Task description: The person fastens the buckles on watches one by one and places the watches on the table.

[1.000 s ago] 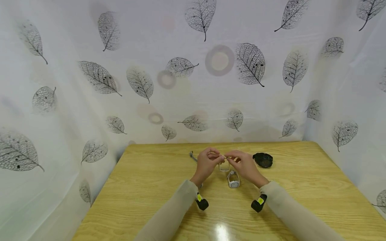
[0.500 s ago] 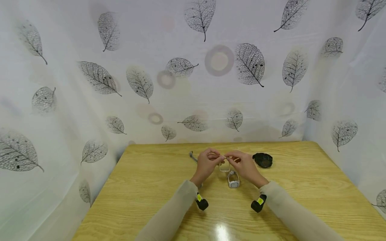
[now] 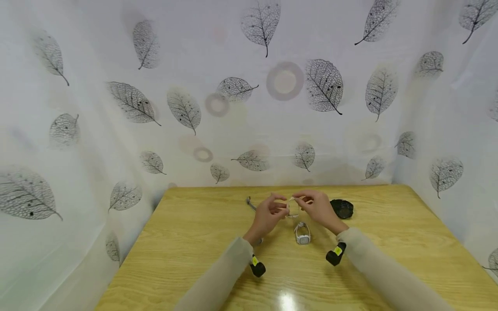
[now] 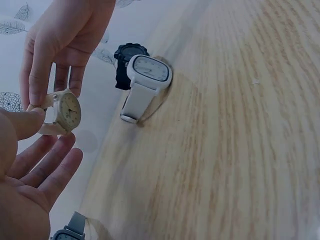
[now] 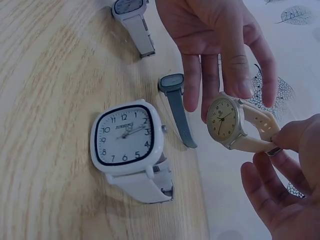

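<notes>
A cream wristwatch (image 5: 223, 120) with a round face is held above the table, its strap bent into a loop. My right hand (image 3: 320, 209) pinches the strap near the buckle between thumb and fingertips. To the left is my left hand (image 3: 266, 218), fingers spread and fairly straight, its thumb against the watch near the case. In the left wrist view, the cream watch face (image 4: 70, 111) is turned away from the left palm. Below the hands, a white square-faced watch (image 3: 303, 235) stands on the table with its strap looped.
A black watch (image 3: 342, 208) lies beyond my right wrist. A grey-green watch (image 5: 176, 102) lies behind my left hand, and another white watch (image 5: 134, 22) is partly hidden under my left wrist in the head view. The wooden table (image 3: 186, 242) meets a leaf-patterned curtain (image 3: 233, 125).
Both hands were pinching together at the top of the strap loop. My left hand has since drawn slightly left and down and loosened its fingers; the watch has lifted a little.
</notes>
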`<act>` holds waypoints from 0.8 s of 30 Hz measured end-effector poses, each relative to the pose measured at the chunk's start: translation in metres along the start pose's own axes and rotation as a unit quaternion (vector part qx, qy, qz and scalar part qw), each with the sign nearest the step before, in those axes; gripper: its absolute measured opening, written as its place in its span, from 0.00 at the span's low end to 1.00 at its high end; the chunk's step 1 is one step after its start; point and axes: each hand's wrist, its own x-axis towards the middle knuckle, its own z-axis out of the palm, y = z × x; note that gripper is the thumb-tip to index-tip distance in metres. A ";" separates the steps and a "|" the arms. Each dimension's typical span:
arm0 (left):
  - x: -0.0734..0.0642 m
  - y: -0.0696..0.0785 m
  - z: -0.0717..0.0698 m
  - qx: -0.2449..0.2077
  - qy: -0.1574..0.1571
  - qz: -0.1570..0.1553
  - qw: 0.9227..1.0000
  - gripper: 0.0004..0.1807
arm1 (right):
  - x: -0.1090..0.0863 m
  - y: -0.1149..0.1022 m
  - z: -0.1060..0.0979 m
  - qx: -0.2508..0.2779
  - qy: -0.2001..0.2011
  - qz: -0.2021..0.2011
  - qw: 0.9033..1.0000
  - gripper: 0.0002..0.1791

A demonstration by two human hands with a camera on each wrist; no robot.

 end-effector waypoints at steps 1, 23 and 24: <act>-0.001 0.000 0.001 0.003 -0.001 0.005 1.000 0.18 | 0.000 0.000 -0.001 0.000 -0.002 0.005 1.000 0.11; 0.004 0.000 -0.006 -0.111 0.004 -0.050 0.993 0.14 | -0.003 0.005 -0.010 0.076 -0.066 0.018 0.995 0.23; 0.006 0.000 -0.007 -0.116 0.003 -0.053 0.992 0.15 | -0.004 0.007 -0.011 0.081 -0.072 0.011 0.994 0.24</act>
